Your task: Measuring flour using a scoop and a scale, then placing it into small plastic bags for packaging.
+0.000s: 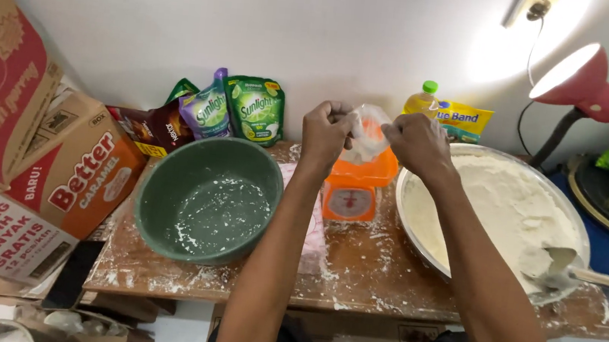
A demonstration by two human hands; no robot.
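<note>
- We see a bright indoor scene, lit chiefly by a red desk lamp (pixel 582 76) at upper right.
- Its shade and the white wall (pixel 260 15) behind it are blown out by glare.
- Light falls off toward the left and the lower corners.
- We notice soft shadows on the bench (pixel 355 267) under the forearms.
- Straight edges bow near the borders, a wide-lens effect.
- Focus is fairly sharp at centre, softer at the edges.

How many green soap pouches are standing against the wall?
2: one green pouch behind the green bowl, and a purple-topped pouch just left of it. A green corner further left may be another.
</note>
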